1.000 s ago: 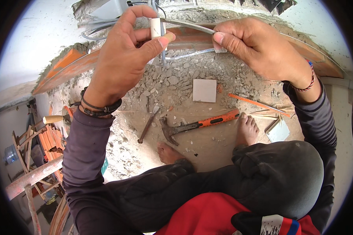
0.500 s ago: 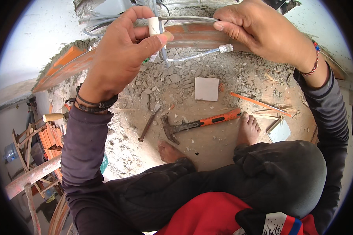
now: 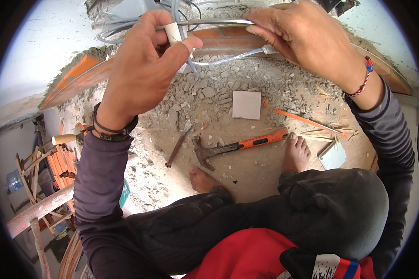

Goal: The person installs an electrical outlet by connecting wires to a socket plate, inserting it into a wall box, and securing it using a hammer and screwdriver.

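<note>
My left hand (image 3: pixel 144 65) is closed around a short white cylinder (image 3: pixel 173 33), with grey cables passing beside it between thumb and fingers. From there a thin grey cable (image 3: pixel 214 21) runs across to my right hand (image 3: pixel 307 39), which pinches it between thumb and fingertips; its far end is hidden in the grip. Below hangs a pale network cable (image 3: pixel 233 59) ending in a clear plug (image 3: pixel 268 49), close under my right fingers. More grey cables (image 3: pixel 118 23) lie bunched behind my left hand, by a grey box (image 3: pixel 132 8).
An orange-handled hammer (image 3: pixel 246 143) and a chisel (image 3: pixel 178 145) lie on the dusty floor between my feet. Beyond are a square tile (image 3: pixel 246 105), an orange strip (image 3: pixel 312 123) and rubble (image 3: pixel 209 86) along the broken brick wall (image 3: pixel 237 43). Wooden frames (image 3: pixel 30 172) stand at left.
Both hands have shifted slightly left, and the white cylinder has tilted. My right hand has slid a little along the grey cable, and the plug now sits nearer its fingers.
</note>
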`<action>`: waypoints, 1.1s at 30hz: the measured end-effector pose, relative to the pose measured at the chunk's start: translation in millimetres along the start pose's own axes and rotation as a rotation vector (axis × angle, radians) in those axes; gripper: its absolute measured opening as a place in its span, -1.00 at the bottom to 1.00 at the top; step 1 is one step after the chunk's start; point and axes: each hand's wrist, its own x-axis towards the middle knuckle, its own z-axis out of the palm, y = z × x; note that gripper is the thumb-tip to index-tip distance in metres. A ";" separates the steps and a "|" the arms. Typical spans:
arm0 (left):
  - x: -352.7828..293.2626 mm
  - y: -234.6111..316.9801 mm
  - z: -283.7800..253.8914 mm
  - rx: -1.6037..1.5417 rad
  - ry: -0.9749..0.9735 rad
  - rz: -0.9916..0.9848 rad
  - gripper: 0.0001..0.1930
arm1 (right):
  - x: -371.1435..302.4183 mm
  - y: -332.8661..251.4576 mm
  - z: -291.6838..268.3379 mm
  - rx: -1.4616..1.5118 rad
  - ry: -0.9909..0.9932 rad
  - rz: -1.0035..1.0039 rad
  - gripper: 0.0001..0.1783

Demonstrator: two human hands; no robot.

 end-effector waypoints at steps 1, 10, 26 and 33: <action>-0.9 2.3 -0.9 0.012 0.001 -0.001 -0.68 | -1.2 -1.1 0.2 0.001 0.007 -0.001 -0.67; 1.0 0.2 3.4 0.015 -0.003 0.050 -0.67 | -17.2 -9.9 -10.4 0.132 0.051 0.078 -0.69; 6.3 10.5 2.7 -0.124 -0.040 0.128 -0.73 | 61.1 -19.9 19.7 0.322 0.121 0.065 -0.72; 7.3 1.5 5.9 -0.052 -0.014 0.154 -0.68 | 66.1 -21.1 28.4 0.336 0.146 0.058 -0.72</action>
